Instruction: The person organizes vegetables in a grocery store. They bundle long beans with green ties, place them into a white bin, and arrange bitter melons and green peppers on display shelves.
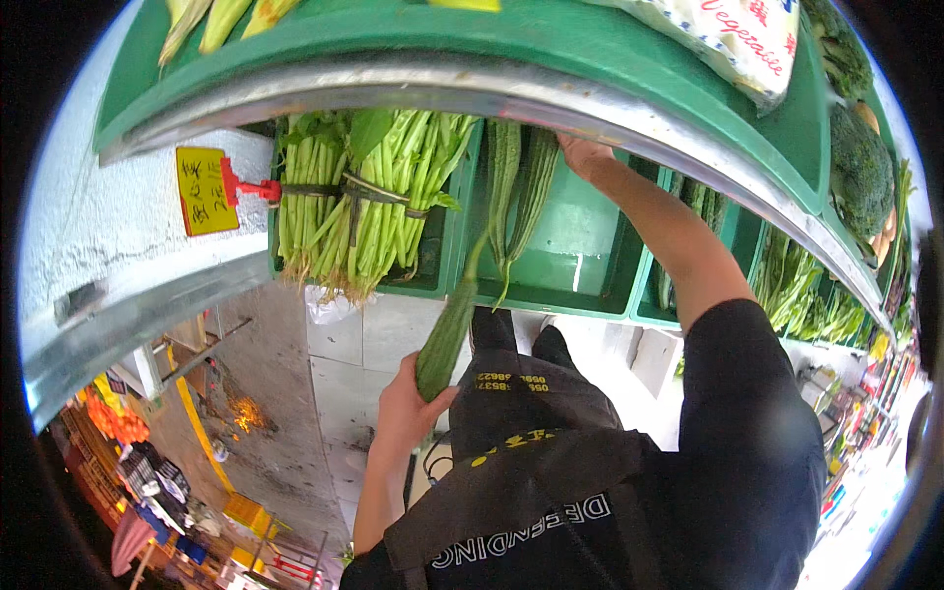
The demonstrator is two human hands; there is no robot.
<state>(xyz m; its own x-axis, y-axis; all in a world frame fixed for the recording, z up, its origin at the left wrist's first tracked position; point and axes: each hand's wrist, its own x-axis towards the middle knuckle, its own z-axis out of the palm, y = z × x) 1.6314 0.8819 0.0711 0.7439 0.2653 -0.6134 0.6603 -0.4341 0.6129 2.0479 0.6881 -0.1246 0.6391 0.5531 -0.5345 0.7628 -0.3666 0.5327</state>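
Note:
My left hand [413, 402] grips the thick end of a green ridged gourd [448, 335]. Its thin stem end points up towards the green crate [549, 291]. Two more long ridged gourds [527, 199] lie side by side at that crate's left, their narrow ends hanging near the front wall. My right hand [586, 153] reaches into the crate beside the right-hand one of them. The upper shelf's edge hides its fingers, so I cannot see whether they hold anything.
Bundled water spinach [361, 206] fills the crate to the left, with a yellow price sign [208, 192] clipped there. A metal-edged upper shelf [472, 77] overhangs the crates. Broccoli [859, 169] and a printed white bag [737, 37] sit above; leafy greens [793, 287] lie to the right.

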